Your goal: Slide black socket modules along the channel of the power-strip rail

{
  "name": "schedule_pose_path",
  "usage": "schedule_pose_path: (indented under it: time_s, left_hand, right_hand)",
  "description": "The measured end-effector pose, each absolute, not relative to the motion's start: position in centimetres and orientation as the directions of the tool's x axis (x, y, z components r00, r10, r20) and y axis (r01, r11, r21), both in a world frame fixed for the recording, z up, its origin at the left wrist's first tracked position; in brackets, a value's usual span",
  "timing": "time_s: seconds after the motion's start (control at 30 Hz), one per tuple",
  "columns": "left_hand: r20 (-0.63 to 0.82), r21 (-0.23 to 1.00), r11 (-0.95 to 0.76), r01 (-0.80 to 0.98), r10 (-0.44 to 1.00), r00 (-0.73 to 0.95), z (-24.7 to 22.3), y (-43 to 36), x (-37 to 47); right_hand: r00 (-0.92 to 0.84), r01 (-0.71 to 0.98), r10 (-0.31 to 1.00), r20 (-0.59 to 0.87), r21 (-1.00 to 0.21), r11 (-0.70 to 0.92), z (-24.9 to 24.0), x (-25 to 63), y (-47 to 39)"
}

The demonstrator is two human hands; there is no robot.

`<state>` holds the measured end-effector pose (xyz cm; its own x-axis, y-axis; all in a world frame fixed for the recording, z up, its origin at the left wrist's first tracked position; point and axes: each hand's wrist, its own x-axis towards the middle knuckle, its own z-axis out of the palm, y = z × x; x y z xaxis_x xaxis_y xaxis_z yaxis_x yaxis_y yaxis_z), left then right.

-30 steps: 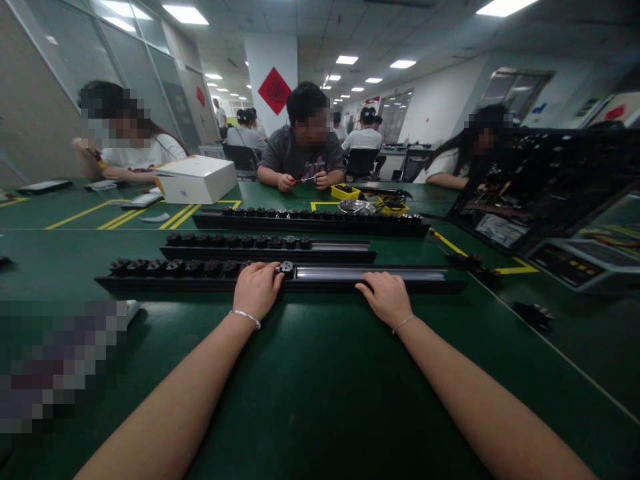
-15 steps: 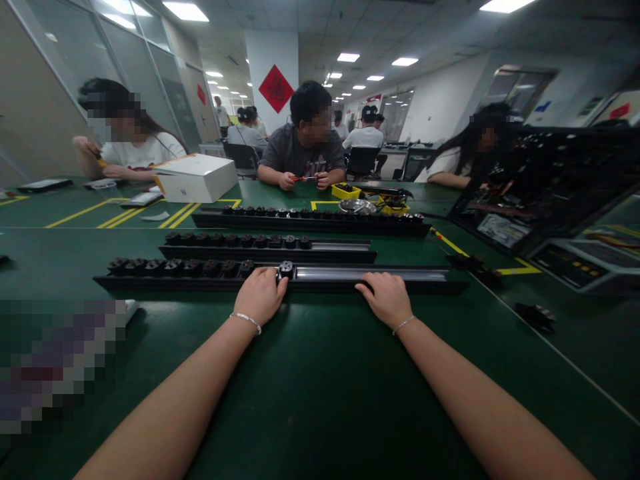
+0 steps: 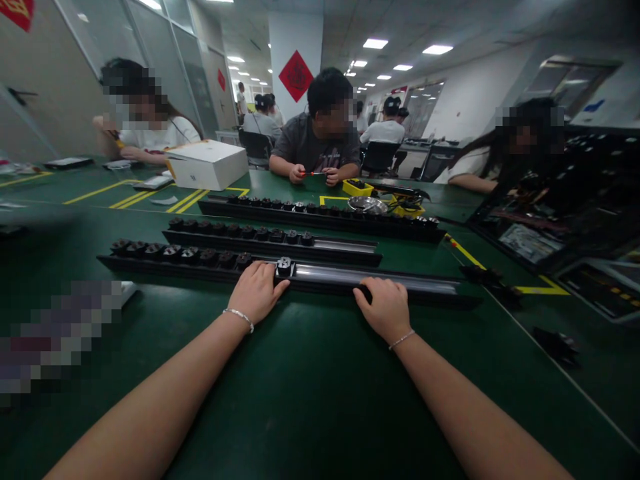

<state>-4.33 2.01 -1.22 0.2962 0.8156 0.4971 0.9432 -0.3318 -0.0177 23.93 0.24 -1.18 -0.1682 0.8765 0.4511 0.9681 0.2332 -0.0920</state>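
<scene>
The nearest long black power strip channel (image 3: 330, 283) lies across the table in front of me. Black socket modules (image 3: 171, 251) fill its left part, and its right part shows a bare silvery inside. My left hand (image 3: 257, 291) grips the channel near its middle, fingers over the far side and thumb on the front. Just right of those fingers sits a single socket module (image 3: 284, 267). Farther right, my right hand (image 3: 385, 303) is curled over the same channel, thumb at the front edge. Its fingertips are partly hidden.
Two more black channels with socket modules, a shorter one (image 3: 345, 249) and a longer one (image 3: 320, 219), lie behind. A white box (image 3: 215, 170), yellow trays (image 3: 357, 187) and a metal dish (image 3: 367, 205) stand farther back. Co-workers sit around the green table (image 3: 310, 400).
My view has turned and tilted slightly, so the channel now slants down to the right. Both hands keep their places on it, and the single module stays beside my left hand.
</scene>
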Motion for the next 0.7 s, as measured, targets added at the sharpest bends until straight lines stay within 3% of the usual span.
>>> schedule_pose_path:
  time_s: [0.43, 0.7]
  left_hand:
    - [0.44, -0.053, -0.291, 0.955, 0.852, 0.284, -1.6, 2.0, -4.7]
    - [0.434, -0.001, -0.271, 0.963, 0.867, 0.244, -1.3, 1.1, -4.1]
  right_hand:
    - [-0.177, 0.939, 0.867, 0.466, -0.185, 0.291, -1.2, 23.7, 0.1]
    - [-0.176, 0.947, 0.865, 0.469, -0.159, 0.279, -1.3, 23.7, 0.2]
